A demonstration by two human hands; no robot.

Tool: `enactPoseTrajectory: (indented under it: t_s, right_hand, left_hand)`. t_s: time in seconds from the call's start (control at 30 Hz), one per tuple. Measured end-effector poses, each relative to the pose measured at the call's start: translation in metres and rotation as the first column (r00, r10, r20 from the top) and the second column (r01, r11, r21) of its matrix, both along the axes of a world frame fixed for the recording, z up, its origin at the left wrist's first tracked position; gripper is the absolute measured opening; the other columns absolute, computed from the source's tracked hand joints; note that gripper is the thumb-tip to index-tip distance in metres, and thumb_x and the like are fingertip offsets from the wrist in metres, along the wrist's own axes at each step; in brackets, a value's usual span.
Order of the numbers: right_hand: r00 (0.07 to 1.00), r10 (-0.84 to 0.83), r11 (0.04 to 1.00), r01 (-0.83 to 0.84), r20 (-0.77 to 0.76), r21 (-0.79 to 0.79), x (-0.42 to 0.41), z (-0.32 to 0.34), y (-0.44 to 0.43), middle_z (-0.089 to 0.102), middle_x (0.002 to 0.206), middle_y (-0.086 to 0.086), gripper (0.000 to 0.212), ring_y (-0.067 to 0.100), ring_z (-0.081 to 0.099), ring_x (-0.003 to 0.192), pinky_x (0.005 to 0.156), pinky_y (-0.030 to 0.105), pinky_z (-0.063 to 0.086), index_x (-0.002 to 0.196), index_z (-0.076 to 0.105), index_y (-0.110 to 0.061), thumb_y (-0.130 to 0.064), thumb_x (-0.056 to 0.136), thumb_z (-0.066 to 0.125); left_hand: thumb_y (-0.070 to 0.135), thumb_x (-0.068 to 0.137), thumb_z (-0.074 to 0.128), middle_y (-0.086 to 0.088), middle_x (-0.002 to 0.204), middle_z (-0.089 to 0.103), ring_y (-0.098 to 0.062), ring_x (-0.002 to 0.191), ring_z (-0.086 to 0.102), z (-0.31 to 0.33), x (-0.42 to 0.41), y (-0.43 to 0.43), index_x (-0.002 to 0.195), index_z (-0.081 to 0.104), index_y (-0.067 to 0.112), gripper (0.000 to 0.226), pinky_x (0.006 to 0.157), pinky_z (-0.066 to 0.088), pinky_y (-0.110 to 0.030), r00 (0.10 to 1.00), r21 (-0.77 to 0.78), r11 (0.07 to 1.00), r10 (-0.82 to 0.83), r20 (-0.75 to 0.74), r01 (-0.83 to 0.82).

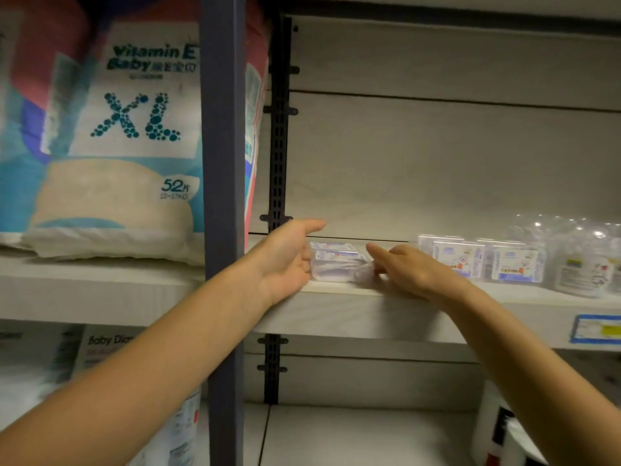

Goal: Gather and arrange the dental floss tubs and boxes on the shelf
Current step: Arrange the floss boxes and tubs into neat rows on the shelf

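Note:
A clear floss box (pixel 337 262) lies flat near the front edge of the pale wooden shelf (pixel 369 314). My left hand (pixel 285 257) is at its left side, fingers straight, palm against the box. My right hand (pixel 406 269) touches the box's right end, index finger stretched out over it and thumb low at the corner. Further right stand several upright floss boxes (pixel 484 262) in a row, then clear floss tubs (pixel 584 260) at the frame's right edge.
A dark metal upright (pixel 223 196) divides the shelving. Left of it sits a big XL baby diaper pack (pixel 111 136). A blue price tag (pixel 596 329) is on the shelf edge. A white bottle (pixel 497 428) stands on the lower shelf.

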State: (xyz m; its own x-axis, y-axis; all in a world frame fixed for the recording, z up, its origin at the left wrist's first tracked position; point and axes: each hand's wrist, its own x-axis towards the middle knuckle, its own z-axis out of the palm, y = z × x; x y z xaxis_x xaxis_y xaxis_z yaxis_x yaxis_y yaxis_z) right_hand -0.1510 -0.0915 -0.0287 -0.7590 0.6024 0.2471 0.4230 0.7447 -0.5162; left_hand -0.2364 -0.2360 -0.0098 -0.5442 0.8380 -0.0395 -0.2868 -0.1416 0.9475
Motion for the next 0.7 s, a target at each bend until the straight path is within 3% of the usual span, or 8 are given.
enactPoseTrajectory:
  t_s: [0.07, 0.13, 0.2, 0.23, 0.3, 0.37, 0.5, 0.7]
  right_hand:
    - [0.999, -0.019, 0.999, 0.021, -0.044, 0.030, 0.001, -0.002, -0.003, 0.064, 0.105, 0.016, 0.054, 0.028, 0.057, 0.096, 0.078, 0.028, 0.036, 0.096, 0.067, -0.002, -0.043, 0.095, 0.034]
    - [0.987, 0.001, 1.000, 0.003, -0.161, 0.024, 0.002, -0.004, -0.008, 0.069, 0.099, 0.018, 0.042, 0.024, 0.059, 0.086, 0.074, 0.031, 0.039, 0.087, 0.069, -0.009, -0.040, 0.094, 0.041]
    - [0.943, 0.056, 0.998, -0.057, -0.328, 0.007, 0.002, -0.005, -0.010, 0.072, 0.092, 0.014, 0.033, 0.014, 0.064, 0.078, 0.074, 0.032, 0.047, 0.092, 0.070, -0.010, -0.036, 0.090, 0.050]
    - [0.909, 0.078, 0.995, -0.094, -0.409, -0.021, 0.002, -0.004, -0.011, 0.073, 0.092, 0.009, 0.028, 0.010, 0.067, 0.078, 0.076, 0.032, 0.050, 0.099, 0.069, -0.012, -0.033, 0.088, 0.055]
    - [0.834, 0.107, 0.977, -0.189, -0.541, -0.099, 0.005, -0.003, -0.012, 0.072, 0.096, 0.001, 0.030, 0.011, 0.070, 0.080, 0.079, 0.030, 0.054, 0.111, 0.063, -0.014, -0.028, 0.084, 0.063]
    - [0.767, 0.147, 0.943, -0.299, -0.624, -0.145, 0.013, -0.003, -0.013, 0.070, 0.097, -0.002, 0.030, 0.014, 0.070, 0.085, 0.082, 0.031, 0.055, 0.108, 0.059, -0.021, -0.022, 0.080, 0.068]
    - [0.736, 0.247, 0.918, -0.386, -0.630, -0.091, 0.030, -0.004, -0.019, 0.068, 0.100, -0.007, 0.031, 0.008, 0.069, 0.086, 0.080, 0.030, 0.057, 0.105, 0.054, -0.030, -0.020, 0.079, 0.068]
    - [0.722, 0.271, 0.919, -0.390, -0.636, -0.052, 0.048, 0.001, -0.013, 0.068, 0.099, -0.009, 0.026, 0.012, 0.070, 0.088, 0.084, 0.033, 0.056, 0.100, 0.055, -0.033, -0.019, 0.080, 0.067]
  left_hand:
    - [0.021, 0.095, 0.045, -0.018, 0.110, 0.064, -0.036, 0.082, 0.064, -0.001, -0.002, -0.003, 0.131, 0.040, 0.004, 0.040, 0.065, 0.051, -0.034, 0.999, 0.044, 0.998, 0.054, -0.002, -0.054]
    - [0.018, 0.094, 0.048, -0.012, 0.107, 0.061, -0.021, 0.078, 0.062, -0.005, -0.004, -0.003, 0.118, 0.051, 0.006, 0.027, 0.071, 0.050, -0.030, 0.988, 0.108, 0.983, 0.150, -0.039, -0.145]
    - [0.015, 0.094, 0.048, -0.009, 0.103, 0.064, -0.017, 0.090, 0.062, -0.011, -0.005, -0.003, 0.108, 0.054, 0.006, 0.017, 0.096, 0.046, -0.036, 0.964, 0.159, 0.963, 0.236, -0.126, -0.215]
    - [0.015, 0.094, 0.049, -0.009, 0.110, 0.064, -0.016, 0.102, 0.060, -0.012, -0.005, -0.003, 0.116, 0.051, 0.007, 0.023, 0.105, 0.040, -0.039, 0.944, 0.187, 0.951, 0.280, -0.177, -0.247]
    - [0.015, 0.094, 0.050, -0.006, 0.126, 0.057, -0.013, 0.111, 0.055, -0.014, -0.002, -0.007, 0.126, 0.045, 0.013, 0.033, 0.105, 0.040, -0.038, 0.889, 0.247, 0.925, 0.355, -0.288, -0.289]
    - [0.013, 0.093, 0.051, -0.004, 0.124, 0.057, -0.012, 0.109, 0.057, -0.016, -0.002, -0.010, 0.125, 0.048, 0.014, 0.032, 0.096, 0.048, -0.031, 0.823, 0.305, 0.900, 0.416, -0.387, -0.311]
    - [0.013, 0.094, 0.048, -0.005, 0.117, 0.059, -0.013, 0.108, 0.060, -0.025, 0.002, -0.015, 0.121, 0.052, 0.017, 0.027, 0.086, 0.054, -0.023, 0.715, 0.376, 0.872, 0.478, -0.510, -0.315]
    - [0.014, 0.093, 0.049, -0.002, 0.118, 0.061, -0.012, 0.106, 0.062, -0.022, 0.013, -0.012, 0.116, 0.052, 0.017, 0.023, 0.086, 0.054, -0.024, 0.676, 0.373, 0.895, 0.434, -0.596, -0.246]
